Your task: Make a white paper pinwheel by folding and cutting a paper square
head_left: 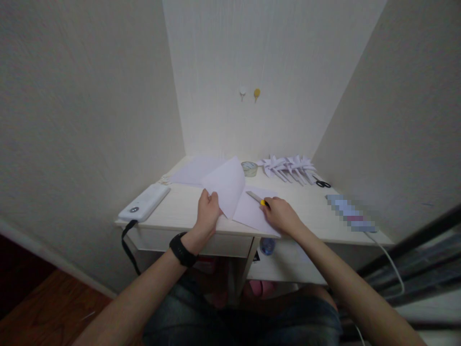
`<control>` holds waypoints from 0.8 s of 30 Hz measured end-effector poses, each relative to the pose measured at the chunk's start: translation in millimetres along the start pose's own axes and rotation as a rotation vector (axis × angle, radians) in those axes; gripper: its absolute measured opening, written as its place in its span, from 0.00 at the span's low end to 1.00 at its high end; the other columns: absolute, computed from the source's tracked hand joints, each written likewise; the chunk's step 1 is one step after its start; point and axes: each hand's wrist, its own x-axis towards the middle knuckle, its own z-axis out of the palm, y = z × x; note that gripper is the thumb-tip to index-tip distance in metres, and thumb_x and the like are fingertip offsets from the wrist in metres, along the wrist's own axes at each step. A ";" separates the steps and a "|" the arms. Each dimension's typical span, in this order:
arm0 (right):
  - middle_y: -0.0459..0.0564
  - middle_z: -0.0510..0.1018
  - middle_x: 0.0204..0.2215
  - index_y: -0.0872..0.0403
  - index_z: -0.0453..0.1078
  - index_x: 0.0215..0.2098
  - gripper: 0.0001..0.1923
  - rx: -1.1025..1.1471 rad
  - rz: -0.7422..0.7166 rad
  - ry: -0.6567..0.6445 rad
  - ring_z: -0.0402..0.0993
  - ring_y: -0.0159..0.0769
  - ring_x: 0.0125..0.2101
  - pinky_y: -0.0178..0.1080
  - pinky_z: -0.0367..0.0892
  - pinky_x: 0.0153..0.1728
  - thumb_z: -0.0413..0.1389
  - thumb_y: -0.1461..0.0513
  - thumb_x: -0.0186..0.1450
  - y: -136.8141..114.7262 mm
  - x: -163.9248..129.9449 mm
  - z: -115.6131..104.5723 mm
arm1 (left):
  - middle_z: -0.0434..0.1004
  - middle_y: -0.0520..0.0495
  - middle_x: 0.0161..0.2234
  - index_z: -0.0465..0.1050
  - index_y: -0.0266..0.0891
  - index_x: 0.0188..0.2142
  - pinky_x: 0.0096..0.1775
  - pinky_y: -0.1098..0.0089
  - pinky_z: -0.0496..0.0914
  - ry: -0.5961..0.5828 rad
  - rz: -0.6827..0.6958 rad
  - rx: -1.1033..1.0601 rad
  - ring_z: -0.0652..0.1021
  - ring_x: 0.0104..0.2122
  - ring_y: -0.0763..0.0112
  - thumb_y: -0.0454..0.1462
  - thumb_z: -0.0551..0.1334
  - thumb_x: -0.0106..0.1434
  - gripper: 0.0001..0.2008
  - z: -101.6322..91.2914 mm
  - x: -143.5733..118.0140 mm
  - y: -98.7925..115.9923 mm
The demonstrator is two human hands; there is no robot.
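My left hand (209, 211) pinches the near edge of a white sheet of paper (226, 185), whose left half is lifted and bent upward. The sheet's other half (248, 209) lies flat at the desk's front edge. In my right hand (283, 214) is a utility knife (256, 197) with a yellow part near the grip. Its blade points left and lies over the flat half, close to the fold; whether it touches the paper I cannot tell. Behind the lifted half, more white paper (190, 169) lies on the desk.
A tape roll (249, 168), several folded paper pinwheels (288, 168) and black-handled scissors (323, 184) are at the back right. A white device (144, 203) with a black strap is on the left. On the right lies a phone (351, 214) with a cable. Walls enclose the desk (306, 211).
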 end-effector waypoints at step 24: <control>0.58 0.80 0.48 0.55 0.77 0.44 0.15 0.248 -0.344 0.029 0.75 0.44 0.47 0.42 0.64 0.51 0.49 0.65 0.66 58.6 38.7 24.8 | 0.78 0.38 0.48 0.63 0.42 0.63 0.40 0.61 0.79 -0.622 0.089 0.145 0.80 0.45 0.57 0.39 0.62 0.63 0.29 32.7 -36.3 60.9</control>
